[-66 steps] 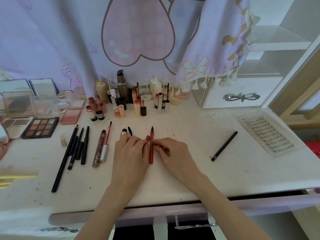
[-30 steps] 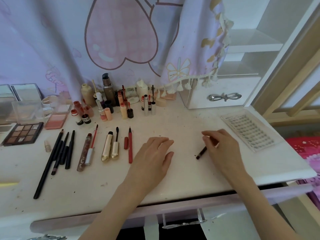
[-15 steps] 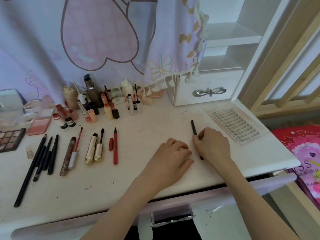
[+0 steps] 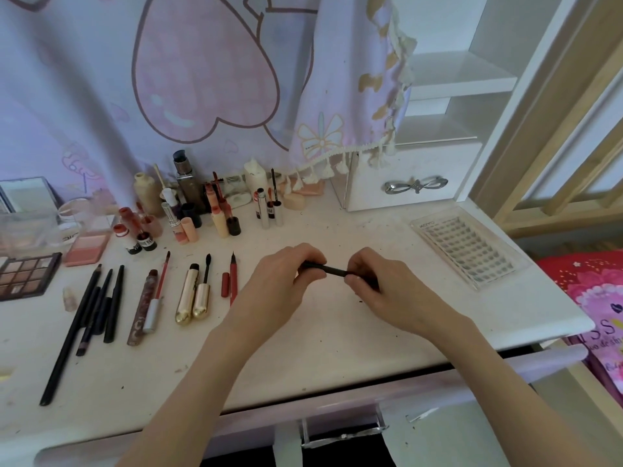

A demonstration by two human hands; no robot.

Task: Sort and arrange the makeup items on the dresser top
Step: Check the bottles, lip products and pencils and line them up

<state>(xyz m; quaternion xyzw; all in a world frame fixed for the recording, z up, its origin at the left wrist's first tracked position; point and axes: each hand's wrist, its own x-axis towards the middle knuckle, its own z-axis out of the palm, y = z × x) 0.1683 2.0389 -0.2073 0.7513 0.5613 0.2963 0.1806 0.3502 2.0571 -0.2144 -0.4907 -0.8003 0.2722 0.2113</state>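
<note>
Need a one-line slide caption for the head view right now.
Both hands, left and right, hold a black pencil above the dresser top, beside a sorted row of makeup.

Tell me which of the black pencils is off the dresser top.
The black pencil gripped at its ends by the left hand and right hand; the other black pencils lie at the left.

I see both bare forearms reaching forward from the bottom edge, converging toward the middle. My left hand [image 4: 279, 281] has its fingers curled, pinching 1 end of a thin black pencil [image 4: 332, 270]. My right hand [image 4: 381, 284] pinches the other end, knuckles up, wrist angled inward.
</note>
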